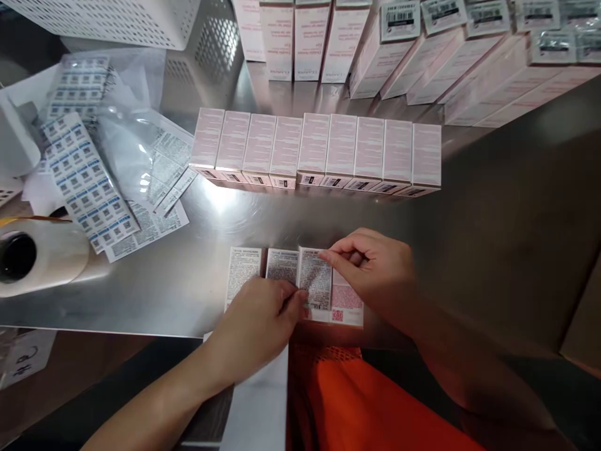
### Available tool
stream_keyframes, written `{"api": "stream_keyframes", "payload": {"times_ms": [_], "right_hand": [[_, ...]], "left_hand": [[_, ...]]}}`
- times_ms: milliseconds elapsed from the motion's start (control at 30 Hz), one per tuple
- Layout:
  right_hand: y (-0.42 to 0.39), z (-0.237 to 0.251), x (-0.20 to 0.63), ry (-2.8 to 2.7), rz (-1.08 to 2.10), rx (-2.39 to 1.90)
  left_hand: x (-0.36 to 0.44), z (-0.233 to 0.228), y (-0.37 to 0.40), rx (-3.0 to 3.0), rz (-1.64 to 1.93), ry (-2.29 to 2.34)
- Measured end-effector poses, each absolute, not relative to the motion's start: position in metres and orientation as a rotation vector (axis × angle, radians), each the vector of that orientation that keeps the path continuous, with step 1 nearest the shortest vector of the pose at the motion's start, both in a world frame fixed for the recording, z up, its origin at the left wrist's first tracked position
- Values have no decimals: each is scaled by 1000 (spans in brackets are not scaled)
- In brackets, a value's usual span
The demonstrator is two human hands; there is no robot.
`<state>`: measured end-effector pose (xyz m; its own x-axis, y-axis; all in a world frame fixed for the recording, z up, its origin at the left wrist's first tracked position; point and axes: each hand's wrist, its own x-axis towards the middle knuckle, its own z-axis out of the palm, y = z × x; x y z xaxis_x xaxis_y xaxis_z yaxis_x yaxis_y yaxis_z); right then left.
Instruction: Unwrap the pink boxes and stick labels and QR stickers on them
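Several small pink-and-white boxes lie side by side near the table's front edge, with printed white labels on their upper faces. Over the third box from the left is a text label [315,282]. My right hand [382,272] pinches its upper right corner between thumb and forefinger. My left hand [256,329] is closed, thumb and forefinger together at the label's lower left edge, and it covers the lower parts of the labels to its left. A pink box [347,305] at the right end shows red print and a QR code.
Behind stands a row of pink cartons [341,147] on the metal table [206,275]. More cartons [312,41] stand at the back. To the left lie QR sticker sheets [89,178], label sheets [169,163], a film roll [61,257] and a white basket [136,22].
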<state>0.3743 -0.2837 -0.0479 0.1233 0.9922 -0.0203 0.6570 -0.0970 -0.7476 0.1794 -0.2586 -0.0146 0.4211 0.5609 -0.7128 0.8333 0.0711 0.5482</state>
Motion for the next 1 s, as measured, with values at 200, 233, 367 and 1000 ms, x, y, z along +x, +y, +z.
{"api": "stream_keyframes", "payload": {"times_ms": [200, 233, 367, 1000], "right_hand": [[-283, -45, 372, -1619, 671, -1869], [-283, -45, 371, -1620, 665, -1873], [-283, -46, 370, -1626, 627, -1876], [-285, -47, 369, -1677, 586, -1855]], "left_hand": [[178, -16, -255, 1578, -320, 1222], [178, -17, -254, 1577, -321, 1222], [179, -17, -254, 1569, -332, 1225], [181, -16, -253, 1619, -351, 1254]]}}
